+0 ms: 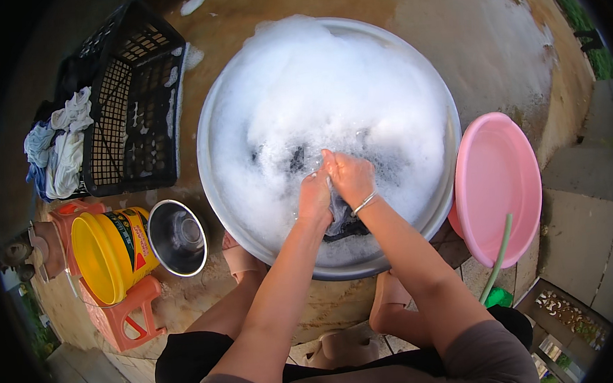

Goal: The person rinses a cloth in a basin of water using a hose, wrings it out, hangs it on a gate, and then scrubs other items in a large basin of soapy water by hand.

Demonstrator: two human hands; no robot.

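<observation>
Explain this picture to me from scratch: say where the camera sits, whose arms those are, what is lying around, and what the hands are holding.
The one picture comes from a wide-angle camera worn on a person's head, looking down, so straight edges bend near the rim. The two bare forearms rising from the bottom are that person's own.

The left hand and the right hand, which wears a thin bracelet, are pressed together around a dark wet cloth. They work over a large metal basin piled with white foam.

On the wet ground to the person's left stand a black plastic basket with pale clothes draped over its side, a yellow bucket tipped on an orange stool, and a small steel bowl. To the right a pink basin leans by a green hose.
</observation>
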